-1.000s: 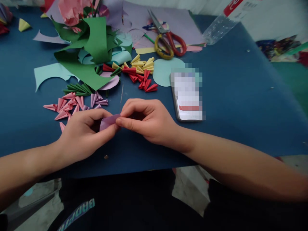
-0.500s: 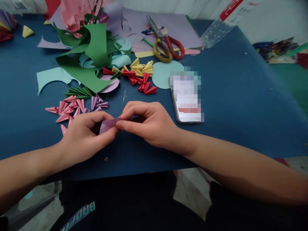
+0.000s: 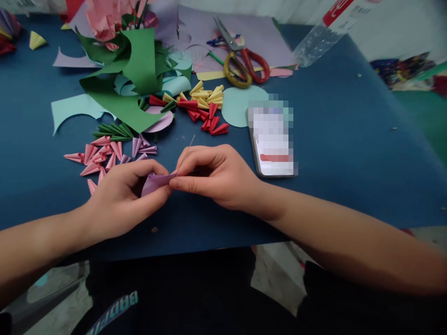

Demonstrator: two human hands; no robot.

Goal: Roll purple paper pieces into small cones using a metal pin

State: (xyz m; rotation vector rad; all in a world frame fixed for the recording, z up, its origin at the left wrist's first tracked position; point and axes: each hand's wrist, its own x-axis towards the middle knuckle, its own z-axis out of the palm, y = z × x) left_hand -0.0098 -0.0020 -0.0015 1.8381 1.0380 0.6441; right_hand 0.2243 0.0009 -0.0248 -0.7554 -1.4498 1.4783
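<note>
Between my two hands is a small piece of purple paper, partly curled. My left hand is closed around its left part, thumb in front. At its right end my right hand pinches the paper's edge between thumb and forefinger. A thin needle-like stick slants up out of the right fingertips; its lower end is hidden there. Just beyond my left hand lie rolled pink paper cones, purple cones and green cones.
Red cones and yellow cones lie further back. A phone rests right of my hand. Scissors lie on purple sheets. Green scraps pile up behind, and a plastic bottle lies at the back right.
The thin stick has tilted further to the right at my right fingertips. The purple paper has turned and curled slightly more. Both hands stay in nearly the same place.
</note>
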